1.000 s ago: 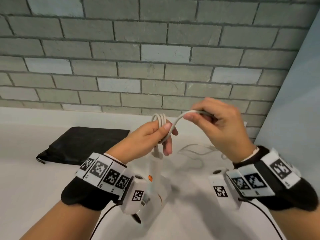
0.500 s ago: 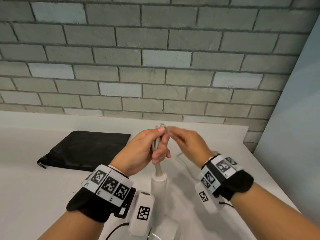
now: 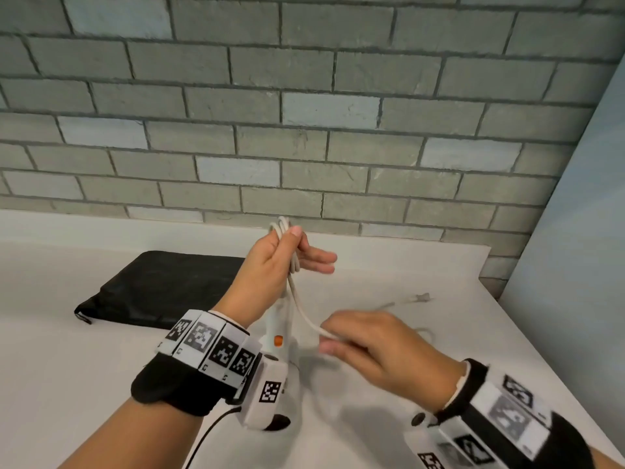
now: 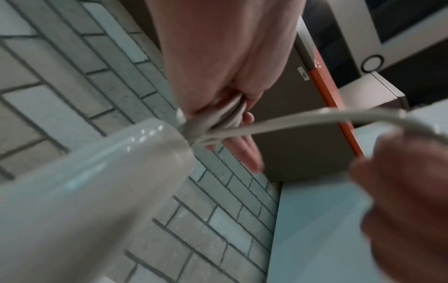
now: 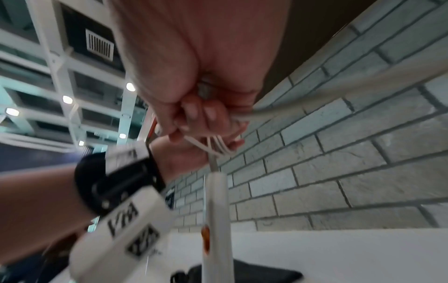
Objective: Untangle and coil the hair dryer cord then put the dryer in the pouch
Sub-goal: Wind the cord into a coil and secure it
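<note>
My left hand [image 3: 287, 255] is raised over the table and pinches several loops of the white cord [image 3: 282, 228] under its thumb, the other fingers sticking out. The white hair dryer [image 3: 280, 319], with an orange switch, hangs by its cord below that hand; its handle [image 4: 97, 181] fills the left wrist view. A strand of cord [image 3: 304, 313] runs down to my right hand [image 3: 329, 340], which grips it in curled fingers [image 5: 201, 114]. The plug end [image 3: 419, 297] lies on the table beyond. The black pouch [image 3: 162, 286] lies flat at the left.
The white table [image 3: 84, 384] runs back to a grey brick wall [image 3: 304, 130], and a pale panel [image 3: 575, 265] closes off the right side. The table's right edge slants close past my right wrist.
My right hand has dropped from beside the left hand down toward me, drawing out a strand of cord. The left hand has stayed up with the loops.
</note>
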Tool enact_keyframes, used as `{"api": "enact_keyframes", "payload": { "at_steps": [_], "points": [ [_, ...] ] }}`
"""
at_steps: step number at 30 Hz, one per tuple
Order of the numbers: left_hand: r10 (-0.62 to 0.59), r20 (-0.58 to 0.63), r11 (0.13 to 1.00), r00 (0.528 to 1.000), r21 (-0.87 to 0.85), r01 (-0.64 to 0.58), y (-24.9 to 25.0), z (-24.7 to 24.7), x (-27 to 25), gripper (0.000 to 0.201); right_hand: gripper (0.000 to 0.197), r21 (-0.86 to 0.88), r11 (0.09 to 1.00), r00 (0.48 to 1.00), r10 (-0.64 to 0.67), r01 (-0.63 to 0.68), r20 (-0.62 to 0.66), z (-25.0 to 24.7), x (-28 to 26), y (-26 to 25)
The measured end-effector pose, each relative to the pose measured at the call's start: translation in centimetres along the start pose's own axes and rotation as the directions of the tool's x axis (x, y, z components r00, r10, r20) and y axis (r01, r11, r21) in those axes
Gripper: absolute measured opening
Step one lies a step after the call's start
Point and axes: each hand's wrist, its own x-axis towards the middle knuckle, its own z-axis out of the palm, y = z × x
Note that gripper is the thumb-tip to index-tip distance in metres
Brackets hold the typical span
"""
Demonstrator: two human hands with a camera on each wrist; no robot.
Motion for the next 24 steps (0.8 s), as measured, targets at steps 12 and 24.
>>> {"api": "enact_keyframes", "payload": {
  "at_steps": [12,24],
  "points": [
    [-0.078,0.552,0.984,0.83,-0.094,0.154,1.7,1.3,-1.2,0.049,0.02,0.433,0.884,0.94,0.281,-0.174,-0.196,-4.4,4.0,1.7],
    [-0.022,0.214,0.999,0.977,0.047,0.013,0.0,1.9,-1.3,0.019,0.015,0.607,0.766,0.828,0.469,-0.21,-0.306,-2.4,2.8,3.2]
  ]
}}
